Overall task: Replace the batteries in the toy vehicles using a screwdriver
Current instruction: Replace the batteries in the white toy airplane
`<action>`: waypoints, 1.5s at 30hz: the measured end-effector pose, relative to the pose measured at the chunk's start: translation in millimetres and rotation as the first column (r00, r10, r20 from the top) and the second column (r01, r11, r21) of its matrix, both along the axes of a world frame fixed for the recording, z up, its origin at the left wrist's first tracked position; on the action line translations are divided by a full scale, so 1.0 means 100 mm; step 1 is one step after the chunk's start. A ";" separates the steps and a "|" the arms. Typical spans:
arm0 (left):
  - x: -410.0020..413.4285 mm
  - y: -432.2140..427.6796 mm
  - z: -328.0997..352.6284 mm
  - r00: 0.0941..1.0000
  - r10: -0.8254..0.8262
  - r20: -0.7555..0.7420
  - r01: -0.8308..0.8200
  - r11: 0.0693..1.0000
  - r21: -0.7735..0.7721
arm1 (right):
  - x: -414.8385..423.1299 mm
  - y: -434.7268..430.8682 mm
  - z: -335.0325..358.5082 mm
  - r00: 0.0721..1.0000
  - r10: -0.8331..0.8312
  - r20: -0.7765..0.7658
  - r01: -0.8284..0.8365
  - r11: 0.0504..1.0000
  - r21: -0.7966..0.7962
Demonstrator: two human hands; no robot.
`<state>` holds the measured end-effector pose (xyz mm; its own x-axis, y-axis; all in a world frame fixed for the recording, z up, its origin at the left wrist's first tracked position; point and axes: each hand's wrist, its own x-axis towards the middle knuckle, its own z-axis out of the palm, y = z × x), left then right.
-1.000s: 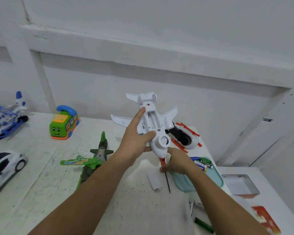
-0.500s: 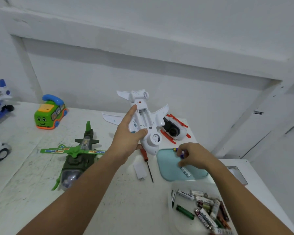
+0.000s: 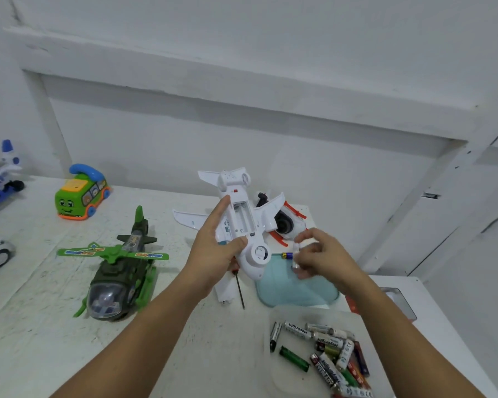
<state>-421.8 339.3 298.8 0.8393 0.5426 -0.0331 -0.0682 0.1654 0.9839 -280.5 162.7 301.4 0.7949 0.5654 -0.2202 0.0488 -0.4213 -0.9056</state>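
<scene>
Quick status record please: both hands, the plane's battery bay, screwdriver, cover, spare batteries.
left hand: grips plane, belly up, above the table
bay: open, looks empty
right hand: pinches a whitish battery, blurred, over the tray
screwdriver: lying on table, below the plane
cover: off, flat on table beside screwdriver
spare batteries: heaped in clear tub, near right
stage: no battery fitted yet

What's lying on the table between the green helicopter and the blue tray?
A screwdriver and a white battery cover lie there side by side, seen in the head view.
</scene>
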 end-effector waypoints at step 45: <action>0.01 -0.31 -0.05 0.997 -0.036 0.074 0.038 0.999 -0.032 | -0.37 0.67 0.32 0.773 0.121 0.623 -0.017 0.985 -0.169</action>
<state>-420.5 308.7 293.3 0.8596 0.5108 0.0115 -0.1331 0.2021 0.9703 -317.2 229.8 333.1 0.7443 0.6265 0.2314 0.6194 -0.5180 -0.5899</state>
